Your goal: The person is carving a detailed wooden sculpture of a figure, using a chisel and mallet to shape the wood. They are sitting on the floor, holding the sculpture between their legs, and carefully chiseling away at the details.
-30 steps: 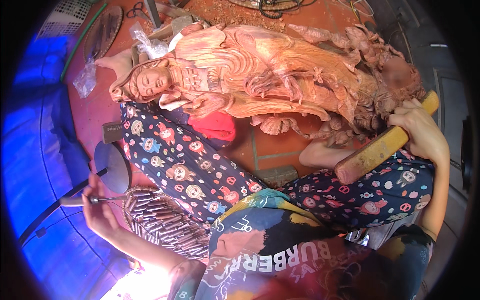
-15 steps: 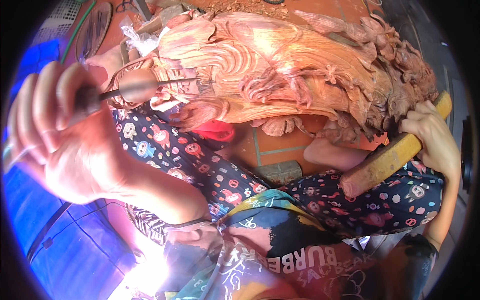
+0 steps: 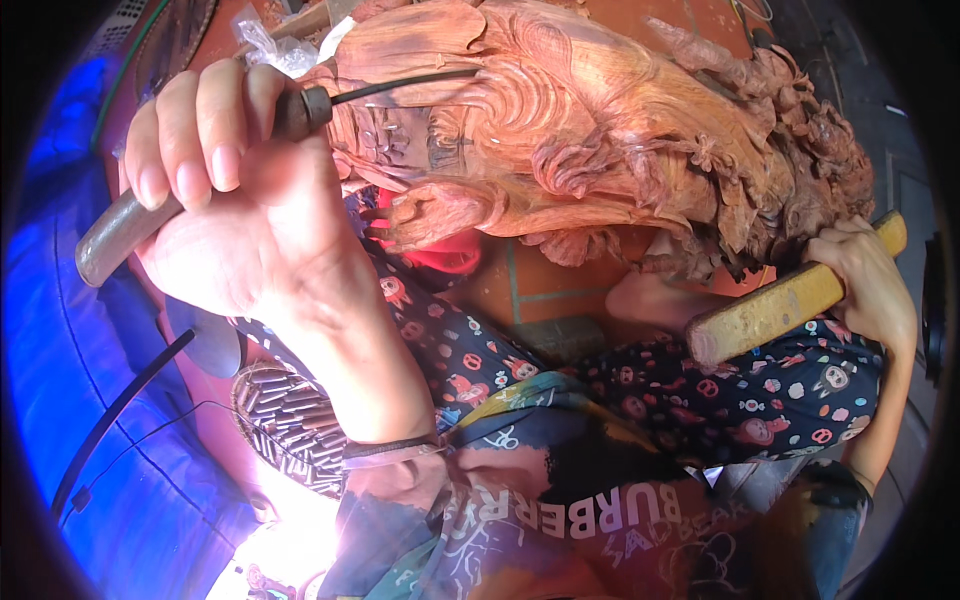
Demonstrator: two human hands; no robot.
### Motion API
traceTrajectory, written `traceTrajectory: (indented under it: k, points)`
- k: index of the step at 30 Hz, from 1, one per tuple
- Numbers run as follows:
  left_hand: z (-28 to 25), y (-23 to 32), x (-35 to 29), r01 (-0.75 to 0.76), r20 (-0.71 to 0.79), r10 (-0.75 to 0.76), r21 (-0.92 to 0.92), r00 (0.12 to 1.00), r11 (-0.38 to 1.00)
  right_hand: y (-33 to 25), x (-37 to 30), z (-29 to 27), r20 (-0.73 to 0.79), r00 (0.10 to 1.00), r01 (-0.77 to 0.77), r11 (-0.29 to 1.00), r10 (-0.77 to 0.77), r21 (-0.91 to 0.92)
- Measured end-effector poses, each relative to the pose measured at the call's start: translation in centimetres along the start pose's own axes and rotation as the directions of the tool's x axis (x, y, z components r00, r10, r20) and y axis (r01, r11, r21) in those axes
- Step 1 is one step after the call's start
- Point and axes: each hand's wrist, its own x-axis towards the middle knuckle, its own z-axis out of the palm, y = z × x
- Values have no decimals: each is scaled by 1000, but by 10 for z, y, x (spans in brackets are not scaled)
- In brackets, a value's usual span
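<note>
A large carved reddish wood piece (image 3: 590, 110), with swirls, petals and leafy clusters, lies across my lap area and beyond. My left hand (image 3: 260, 220), palm up, has its fingers wrapped round the wooden handle of a carving chisel (image 3: 125, 235). The chisel's thin dark shaft points right, and its tip lies over the swirled part of the carving; whether it touches is unclear. On the right, my right hand (image 3: 865, 280) grips a yellow wooden block mallet (image 3: 770, 315). The mallet is held slanted over my right thigh, beside the carving's darker leafy end.
A basket of several metal chisels (image 3: 290, 425) stands left of me, close to a glaring bright light (image 3: 290, 545). Blue padded sheeting (image 3: 90, 360) and a dark curved rod (image 3: 125, 415) are further left. A wooden block (image 3: 560, 338) and red object (image 3: 445, 250) sit under the carving.
My left hand has moved right with the chisel, whose full handle now shows and whose tip has shifted up and right over the carving. The mallet has barely moved.
</note>
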Motion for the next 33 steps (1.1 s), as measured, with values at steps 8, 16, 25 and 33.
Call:
traceTrajectory:
  k: [8,16,25,33]
  points:
    - [-6,-9,0,-124,62,121,57,991,991,3,1,2,6,1000,13,1000,-13,-14]
    - [-11,-7,3,-82,150,60,150,987,985,3,2,2,1,1000,27,1000,-27,13]
    - [-8,-6,-1,-90,145,66,163,987,983,5,1,1,-10,999,32,999,-32,42]
    - [-8,-6,0,-64,169,38,154,985,986,3,4,0,-8,999,37,995,-37,89]
